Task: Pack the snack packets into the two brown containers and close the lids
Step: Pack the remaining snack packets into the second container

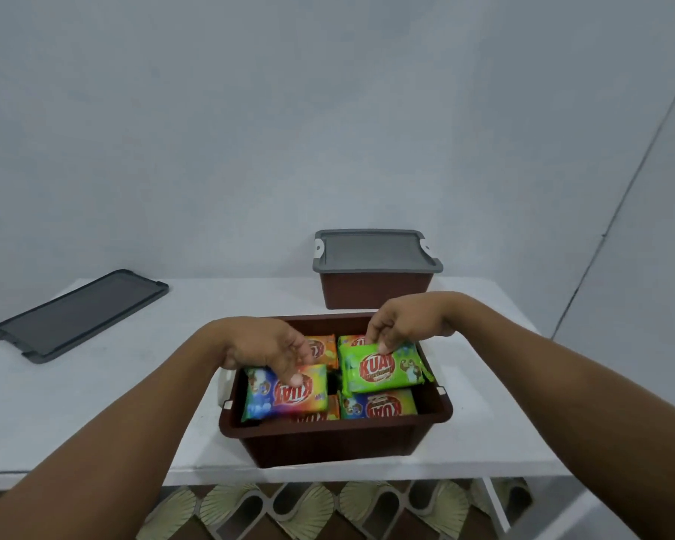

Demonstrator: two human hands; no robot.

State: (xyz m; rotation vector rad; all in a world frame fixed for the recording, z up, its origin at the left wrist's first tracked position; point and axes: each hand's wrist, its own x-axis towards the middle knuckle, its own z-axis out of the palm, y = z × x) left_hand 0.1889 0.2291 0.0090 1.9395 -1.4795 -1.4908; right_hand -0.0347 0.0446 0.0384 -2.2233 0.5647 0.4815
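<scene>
An open brown container [328, 438] stands at the table's front edge with several snack packets inside. My left hand [267, 350] pinches a rainbow-coloured packet [285, 393] over the container's left half. My right hand [396, 325] pinches the top edge of a green packet [380, 368] over the right half. Under them lie orange packets [322, 348] and a blue one [378, 407]. A second brown container [375, 292] stands behind, with its grey lid [373, 251] on top.
A loose grey lid [78, 315] lies flat at the table's far left. The white table [94, 403] ends just in front of the open container. A pale wall is behind; patterned floor shows below the table edge.
</scene>
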